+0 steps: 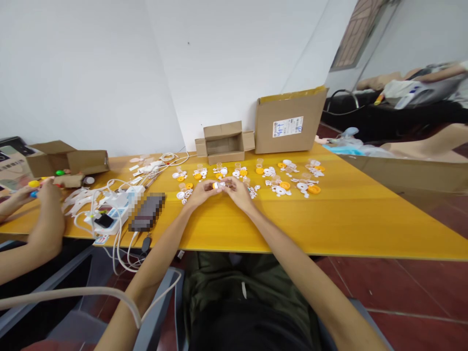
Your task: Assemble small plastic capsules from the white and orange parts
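Over the yellow table (234,229), my left hand (202,193) has its fingers closed on a small white and orange part (218,185). My right hand (237,191) meets it from the other side, its fingertips closed around the right end of the same part. The two hands are nearly touching. Small piles of white discs, orange rings and clear cups lie beyond and beside them, such as an orange ring (313,189) to the right and a white disc (180,195) near my left hand.
An open small box (224,146) and a large carton (290,122) stand at the back. Left are a power strip (119,209), white cables, a blurred dark phone-like object (147,212), and another person's hands (44,190) with coloured balls beside an open box (69,158).
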A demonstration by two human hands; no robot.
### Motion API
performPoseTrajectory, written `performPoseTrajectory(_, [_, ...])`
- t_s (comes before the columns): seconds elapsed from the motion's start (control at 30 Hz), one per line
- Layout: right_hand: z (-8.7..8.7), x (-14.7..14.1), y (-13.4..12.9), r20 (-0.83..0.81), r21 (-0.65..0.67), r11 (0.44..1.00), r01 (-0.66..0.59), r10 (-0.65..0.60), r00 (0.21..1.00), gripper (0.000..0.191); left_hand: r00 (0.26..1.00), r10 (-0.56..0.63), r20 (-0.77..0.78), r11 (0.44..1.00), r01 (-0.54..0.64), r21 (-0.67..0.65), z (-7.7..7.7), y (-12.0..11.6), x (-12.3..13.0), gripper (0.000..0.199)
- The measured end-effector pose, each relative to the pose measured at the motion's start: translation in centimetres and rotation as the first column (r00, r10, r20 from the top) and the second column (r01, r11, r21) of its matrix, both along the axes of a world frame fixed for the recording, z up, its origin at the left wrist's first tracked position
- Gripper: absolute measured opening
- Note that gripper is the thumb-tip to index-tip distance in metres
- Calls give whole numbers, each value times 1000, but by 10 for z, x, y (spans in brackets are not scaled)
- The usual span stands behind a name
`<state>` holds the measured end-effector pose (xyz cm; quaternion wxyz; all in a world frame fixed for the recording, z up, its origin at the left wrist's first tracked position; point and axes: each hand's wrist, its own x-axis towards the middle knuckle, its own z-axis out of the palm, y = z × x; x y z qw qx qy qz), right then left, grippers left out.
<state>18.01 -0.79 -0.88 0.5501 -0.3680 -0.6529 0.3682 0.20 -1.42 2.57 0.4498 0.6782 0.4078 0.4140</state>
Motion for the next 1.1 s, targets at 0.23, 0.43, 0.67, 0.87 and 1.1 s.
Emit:
performPoseTrajectory(0.23, [-3,-1,0,6,32,999,-44,44,999,26,998,1,56,999,1,-40,2,-1,-1,47])
performPoseTrajectory(0.43, [-1,-3,-1,8,70,997,-26,25,1000,25,1000,-13,-6,1000,14,26,8,-4,-1,42])
performPoseTrajectory(0.67, [-1,-3,-2,26,59,998,-21,20,999,25,998,5,-67,999,-1,53,9,-7,-1,45])
performPoseTrajectory(0.87, [4,-2,-6,43,50,999,11,-13,999,21,998,3,-58,999,-1,32,9,-8,0,45])
performPoseTrajectory(1.1, [8,-2,-12,127,68,997,45,-53,991,12,999,-9,-43,999,10,32,9,-8,1,44])
